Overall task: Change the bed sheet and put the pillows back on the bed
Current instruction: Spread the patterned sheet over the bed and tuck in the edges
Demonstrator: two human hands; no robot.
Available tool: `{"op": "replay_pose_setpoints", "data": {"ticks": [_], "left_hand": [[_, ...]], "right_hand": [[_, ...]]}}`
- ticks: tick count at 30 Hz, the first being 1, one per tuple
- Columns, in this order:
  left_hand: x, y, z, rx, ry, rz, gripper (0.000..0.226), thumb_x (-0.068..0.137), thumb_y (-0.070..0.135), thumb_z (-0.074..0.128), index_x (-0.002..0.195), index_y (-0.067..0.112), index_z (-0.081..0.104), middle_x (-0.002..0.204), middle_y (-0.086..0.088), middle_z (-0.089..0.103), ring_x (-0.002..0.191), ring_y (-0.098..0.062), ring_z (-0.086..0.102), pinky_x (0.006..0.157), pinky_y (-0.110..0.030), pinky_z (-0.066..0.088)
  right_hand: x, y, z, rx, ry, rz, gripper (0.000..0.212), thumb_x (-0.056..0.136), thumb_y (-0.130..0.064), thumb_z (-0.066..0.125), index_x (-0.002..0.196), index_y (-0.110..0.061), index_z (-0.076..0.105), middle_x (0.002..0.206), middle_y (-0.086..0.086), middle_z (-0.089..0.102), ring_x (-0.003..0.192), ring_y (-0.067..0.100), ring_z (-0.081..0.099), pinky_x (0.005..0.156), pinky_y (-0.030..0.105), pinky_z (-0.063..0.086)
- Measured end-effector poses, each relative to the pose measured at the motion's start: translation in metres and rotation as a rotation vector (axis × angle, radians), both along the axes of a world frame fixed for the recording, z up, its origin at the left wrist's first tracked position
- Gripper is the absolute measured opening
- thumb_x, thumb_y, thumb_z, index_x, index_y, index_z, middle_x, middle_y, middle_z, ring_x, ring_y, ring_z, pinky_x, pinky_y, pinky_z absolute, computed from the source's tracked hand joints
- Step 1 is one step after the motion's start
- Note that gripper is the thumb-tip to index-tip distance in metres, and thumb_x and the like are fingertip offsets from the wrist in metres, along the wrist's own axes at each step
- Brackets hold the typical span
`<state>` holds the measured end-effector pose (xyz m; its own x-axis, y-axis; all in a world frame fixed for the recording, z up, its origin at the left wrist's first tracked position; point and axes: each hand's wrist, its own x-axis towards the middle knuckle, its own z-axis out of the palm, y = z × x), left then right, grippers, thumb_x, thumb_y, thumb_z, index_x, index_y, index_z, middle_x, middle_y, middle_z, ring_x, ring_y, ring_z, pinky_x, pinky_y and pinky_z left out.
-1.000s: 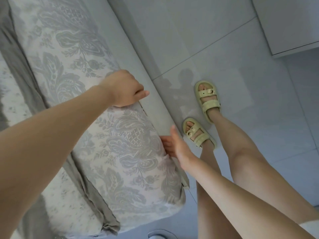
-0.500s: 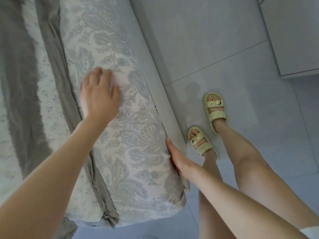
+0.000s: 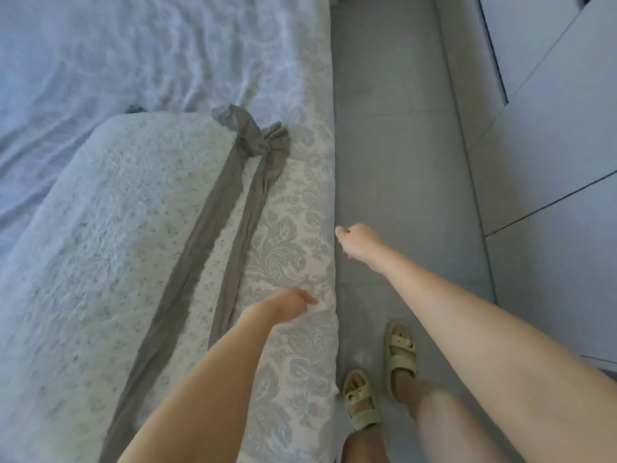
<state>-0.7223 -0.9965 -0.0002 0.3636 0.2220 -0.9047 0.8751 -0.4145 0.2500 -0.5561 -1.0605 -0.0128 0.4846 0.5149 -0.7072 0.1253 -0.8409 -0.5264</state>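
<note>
On the sheet [image 3: 283, 248], left hand [image 3: 287, 305] lies flat, fingers straight; at its one o'clock, right hand [image 3: 357, 243] curls, hold unclear.

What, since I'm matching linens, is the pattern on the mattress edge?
Mattress edge: grey floral damask on white; head view.

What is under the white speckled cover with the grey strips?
The mattress with its leafy pattern shows beside the cover, along the bed's edge. It likely runs on beneath, but the cover hides that part, so nothing else under there can be seen.
</note>
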Motion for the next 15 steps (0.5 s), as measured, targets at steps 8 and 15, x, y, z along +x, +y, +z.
{"op": "replay_pose_setpoints", "data": {"ticks": [8,15], "left_hand": [[0.026,0.084,0.138,0.425,-0.242,0.054,0.041,0.098,0.031,0.039,0.139,0.029,0.043,0.142,0.002,0.047,0.124,-0.019,0.049,0.097,-0.028,0.041],[0.083,0.163,0.192,0.593,-0.233,0.271,0.039,0.099,0.034,0.037,0.136,0.026,0.046,0.140,0.000,0.049,0.121,-0.021,0.051,0.097,-0.032,0.044]], "right_hand": [[0.056,0.069,0.140,0.097,-0.125,0.248,0.039,0.099,-0.033,0.038,0.070,-0.010,0.052,0.095,0.019,0.062,0.084,0.027,0.056,0.070,0.030,0.038],[0.136,0.132,0.212,0.216,-0.207,0.371,0.042,0.097,-0.031,0.044,0.058,-0.015,0.041,0.072,0.014,0.054,0.069,0.025,0.052,0.064,0.031,0.035]]}}
